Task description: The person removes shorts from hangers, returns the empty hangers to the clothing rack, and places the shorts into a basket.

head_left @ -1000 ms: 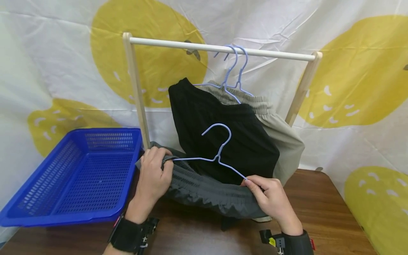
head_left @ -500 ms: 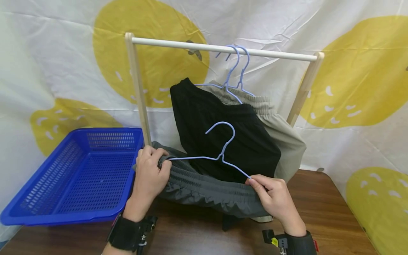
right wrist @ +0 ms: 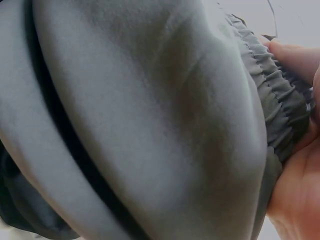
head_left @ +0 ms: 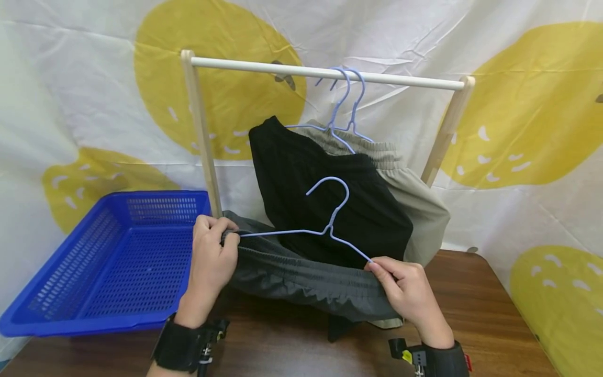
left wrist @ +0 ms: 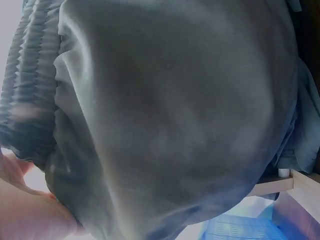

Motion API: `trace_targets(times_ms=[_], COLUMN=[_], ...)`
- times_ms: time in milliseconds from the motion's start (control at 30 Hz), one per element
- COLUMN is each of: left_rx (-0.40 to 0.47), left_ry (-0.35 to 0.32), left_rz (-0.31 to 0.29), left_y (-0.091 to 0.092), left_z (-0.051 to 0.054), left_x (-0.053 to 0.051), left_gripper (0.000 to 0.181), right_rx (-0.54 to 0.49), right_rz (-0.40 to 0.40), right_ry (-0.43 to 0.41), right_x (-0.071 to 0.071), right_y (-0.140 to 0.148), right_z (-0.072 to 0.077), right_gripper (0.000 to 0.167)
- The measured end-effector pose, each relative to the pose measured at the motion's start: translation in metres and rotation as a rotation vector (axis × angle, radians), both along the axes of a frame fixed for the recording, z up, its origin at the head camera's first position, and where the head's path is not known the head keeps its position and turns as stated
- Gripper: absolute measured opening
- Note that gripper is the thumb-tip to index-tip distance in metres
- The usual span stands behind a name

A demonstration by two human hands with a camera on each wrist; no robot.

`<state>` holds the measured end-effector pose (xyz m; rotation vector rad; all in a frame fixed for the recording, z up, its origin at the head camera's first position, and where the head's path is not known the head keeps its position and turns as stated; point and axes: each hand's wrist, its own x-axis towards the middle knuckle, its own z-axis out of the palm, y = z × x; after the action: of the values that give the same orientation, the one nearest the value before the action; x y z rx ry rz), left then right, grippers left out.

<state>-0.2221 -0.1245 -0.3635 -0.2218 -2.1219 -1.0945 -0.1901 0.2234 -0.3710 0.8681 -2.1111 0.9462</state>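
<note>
Dark grey elastic-waist shorts (head_left: pixel 311 283) are stretched between both hands in the head view, a light blue wire hanger (head_left: pixel 331 225) at their waist with its hook upward. My left hand (head_left: pixel 212 256) grips the left end of the waistband, where the hanger's left arm goes in. At the other end, my right hand (head_left: pixel 410 285) pinches the hanger's right arm together with the waistband. Gathered elastic (left wrist: pixel 32 75) and hanging grey fabric fill the left wrist view. In the right wrist view the thumb and fingers hold the ruffled waistband (right wrist: pixel 275 90); the hanger is hidden there.
Behind the hands, a rack's white rail (head_left: pixel 264 67) carries black shorts (head_left: pixel 330 193) and beige shorts (head_left: pixel 419 209) on blue hangers. A blue plastic basket (head_left: pixel 103 327) stands at the left on the brown wooden table (head_left: pixel 471 303). A patterned cloth hangs behind.
My left hand has moved left with its end of the waistband, stretching it wider. The hanger has shifted slightly right and up; my right hand has moved only a little right.
</note>
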Motion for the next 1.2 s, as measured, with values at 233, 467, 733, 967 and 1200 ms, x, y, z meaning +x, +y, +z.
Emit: trace_targets(times_ms=[233, 467, 733, 967, 1200], left_rx=[0.032, 0.042, 0.021, 0.032, 0.064], left_ry=[-0.004, -0.085, -0.259, -0.287, -0.275], left_rz=[0.012, 0.054, 0.134, 0.164, 0.191], left_y=[-0.0015, -0.0038, -0.0055, -0.0077, -0.0085], left_z=[0.0005, 0.0023, 0.0051, 0.0048, 0.0051], left_x=[-0.0003, 0.0015, 0.0042, 0.0035, 0.0027], left_gripper=[0.019, 0.023, 0.031, 0.034, 0.030], right_rx=[0.003, -0.007, -0.015, -0.016, -0.022], right_rz=[-0.018, -0.023, -0.011, 0.006, 0.007], right_ry=[0.006, 0.011, 0.010, 0.027, 0.024], right_x=[0.0011, 0.0010, 0.0009, -0.0003, 0.0000], right_y=[0.0012, 0.0023, 0.0014, 0.0021, 0.0026], right_z=[0.0018, 0.0026, 0.0028, 0.0020, 0.0018], right_gripper=[0.027, 0.028, 0.028, 0.029, 0.030])
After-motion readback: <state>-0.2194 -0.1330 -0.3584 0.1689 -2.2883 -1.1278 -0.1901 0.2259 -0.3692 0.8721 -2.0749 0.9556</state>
